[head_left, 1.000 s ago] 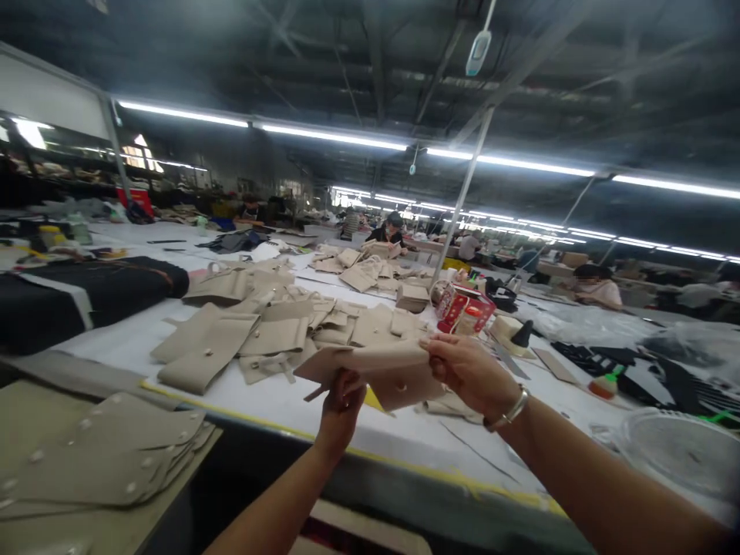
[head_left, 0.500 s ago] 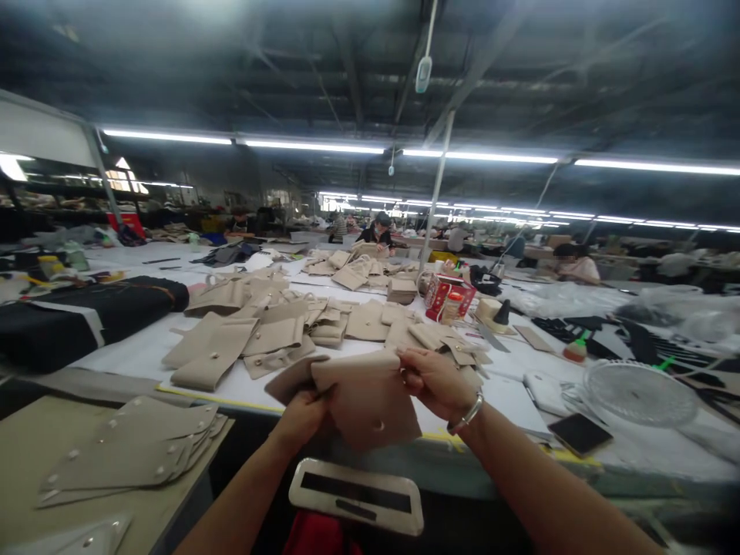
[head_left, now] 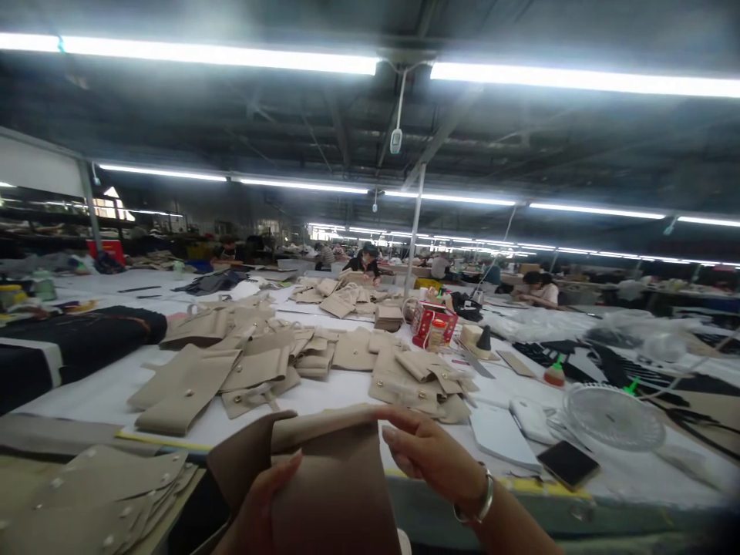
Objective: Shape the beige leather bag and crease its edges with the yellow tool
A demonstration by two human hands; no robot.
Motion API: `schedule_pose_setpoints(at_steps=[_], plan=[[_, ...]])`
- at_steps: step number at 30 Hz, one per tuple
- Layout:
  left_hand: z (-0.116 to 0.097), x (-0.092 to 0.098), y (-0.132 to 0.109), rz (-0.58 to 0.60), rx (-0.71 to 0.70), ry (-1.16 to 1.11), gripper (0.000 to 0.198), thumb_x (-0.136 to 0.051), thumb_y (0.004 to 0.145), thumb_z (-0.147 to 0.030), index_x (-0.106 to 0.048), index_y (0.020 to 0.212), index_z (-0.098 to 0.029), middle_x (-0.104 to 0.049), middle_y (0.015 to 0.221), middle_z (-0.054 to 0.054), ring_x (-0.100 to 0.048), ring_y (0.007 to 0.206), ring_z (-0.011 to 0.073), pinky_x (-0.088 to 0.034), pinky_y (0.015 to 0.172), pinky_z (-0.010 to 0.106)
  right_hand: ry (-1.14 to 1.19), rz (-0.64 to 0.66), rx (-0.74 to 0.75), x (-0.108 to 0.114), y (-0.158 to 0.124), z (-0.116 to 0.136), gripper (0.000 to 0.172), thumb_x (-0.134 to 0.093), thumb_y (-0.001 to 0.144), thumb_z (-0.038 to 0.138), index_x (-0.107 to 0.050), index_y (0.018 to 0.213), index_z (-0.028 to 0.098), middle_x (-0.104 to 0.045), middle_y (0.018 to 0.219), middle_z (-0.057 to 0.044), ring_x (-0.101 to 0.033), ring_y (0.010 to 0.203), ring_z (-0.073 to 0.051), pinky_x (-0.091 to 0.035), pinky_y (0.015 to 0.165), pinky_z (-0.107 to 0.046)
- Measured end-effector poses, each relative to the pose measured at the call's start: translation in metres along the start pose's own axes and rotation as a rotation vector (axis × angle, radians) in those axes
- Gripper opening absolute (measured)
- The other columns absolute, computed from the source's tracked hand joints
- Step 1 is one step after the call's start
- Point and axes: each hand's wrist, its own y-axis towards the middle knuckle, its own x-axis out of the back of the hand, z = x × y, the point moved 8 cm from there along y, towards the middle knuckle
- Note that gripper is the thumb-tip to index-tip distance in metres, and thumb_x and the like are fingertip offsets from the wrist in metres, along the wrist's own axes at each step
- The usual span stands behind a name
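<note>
**Folded taupe panel (head_left: 332,497) held at the near edge of a crowded table (head_left: 332,393)**

The panel is at the bottom centre of the view, in front of the table's near edge, with a rolled fold along its top and a darker flap bent out at its left. The left hand (head_left: 260,497) grips it from the left, thumb laid over the front face; its other fingers are hidden. The right hand (head_left: 433,451) reaches the upper right corner with its index fingertip touching the fold; whether the thumb pinches there too, I cannot tell. A metal bracelet (head_left: 486,497) circles that wrist.

Just beyond, taupe pieces (head_left: 202,378), some with snaps, lie in a loose heap across the table. At the lower left, studded panels (head_left: 109,486) overlap in a stack, and above them lies a black bundle (head_left: 109,343) with a white band. To the right of the hands are a white pad (head_left: 502,437), a dark phone (head_left: 570,464), a clear ribbed dish (head_left: 616,416) and a green-tipped bottle (head_left: 555,374). A red patterned box (head_left: 426,324) stands behind the heap, near a pole (head_left: 416,231).

Farther back, a person in dark clothing (head_left: 361,266) bends over more taupe pieces, under bright tube lights (head_left: 231,56).
</note>
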Motion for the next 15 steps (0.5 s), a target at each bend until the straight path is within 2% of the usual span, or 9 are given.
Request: schedule_pose_setpoints(at_steps=[2, 4, 6, 8, 11, 13, 15], plan=[[0.004, -0.006, 0.0, -0.009, 0.038, -0.011, 0.033, -0.062, 0.073, -0.032, -0.068, 0.089, -0.004, -0.07, 0.077, 0.014, -0.066, 0.082, 0.0314, -0.05, 0.079, 0.04, 0.002, 0.018, -0.008, 0.0, 0.0, 0.004, 0.048, -0.064, 0.077, 0.042, -0.053, 0.117, 0.019, -0.053, 0.056, 0.003, -0.04, 0.043, -0.004, -0.019, 0.037, -0.014], [0.004, -0.013, -0.003, -0.026, 0.053, -0.038, 0.033, -0.061, 0.074, -0.032, -0.067, 0.089, -0.004, -0.07, 0.076, 0.014, -0.065, 0.087, 0.0314, -0.048, 0.084, 0.039, 0.141, 0.032, 0.002, 0.0, 0.005, 0.005, 0.043, -0.062, 0.078, 0.042, -0.054, 0.116, 0.023, -0.061, 0.076, -0.002, -0.05, 0.051, -0.006, -0.02, 0.037, -0.013], [0.003, -0.019, -0.007, -0.035, 0.091, -0.062, 0.036, -0.059, 0.076, -0.035, -0.067, 0.093, -0.005, -0.07, 0.078, 0.013, -0.063, 0.093, 0.0311, -0.046, 0.088, 0.038, 0.298, 0.024, 0.048, 0.0, 0.012, 0.003, 0.036, -0.058, 0.08, 0.042, -0.057, 0.112, 0.026, -0.06, 0.097, -0.004, -0.054, 0.059, -0.007, -0.025, 0.038, -0.013], [0.001, -0.025, -0.009, -0.008, 0.118, -0.081, 0.041, -0.057, 0.077, -0.037, -0.065, 0.101, -0.005, -0.07, 0.085, 0.014, -0.061, 0.099, 0.0316, -0.044, 0.091, 0.038, 0.324, 0.001, 0.116, -0.002, 0.017, -0.001, 0.034, -0.055, 0.082, 0.041, -0.057, 0.113, 0.027, -0.056, 0.11, -0.004, -0.056, 0.07, -0.009, -0.038, 0.046, -0.015], [-0.005, -0.025, -0.011, -0.001, 0.107, -0.067, 0.043, -0.058, 0.076, -0.037, -0.064, 0.105, -0.006, -0.07, 0.085, 0.013, -0.061, 0.098, 0.032, -0.046, 0.089, 0.038, 0.007, 0.013, 0.242, -0.013, 0.011, 0.006, 0.035, -0.053, 0.084, 0.036, -0.054, 0.118, 0.028, -0.055, 0.113, -0.003, -0.054, 0.087, -0.013, -0.047, 0.066, -0.022], [-0.006, -0.02, -0.011, -0.049, 0.097, -0.019, 0.04, -0.058, 0.076, -0.035, -0.065, 0.102, -0.006, -0.071, 0.078, 0.011, -0.064, 0.091, 0.0313, -0.049, 0.084, 0.037, -0.301, 0.06, 0.332, -0.023, 0.001, 0.019, 0.03, -0.048, 0.087, 0.035, -0.059, 0.113, 0.024, -0.055, 0.113, -0.004, -0.053, 0.091, -0.014, -0.046, 0.074, -0.025], [-0.007, -0.016, -0.013, -0.101, 0.073, 0.03, 0.032, -0.059, 0.076, -0.031, -0.068, 0.096, -0.008, -0.07, 0.068, 0.009, -0.066, 0.083, 0.0296, -0.051, 0.079, 0.036, -0.511, 0.12, 0.36, -0.027, -0.005, 0.029, 0.03, -0.042, 0.09, 0.032, -0.065, 0.105, 0.021, -0.056, 0.113, -0.005, -0.053, 0.092, -0.015, -0.045, 0.08, -0.026]])
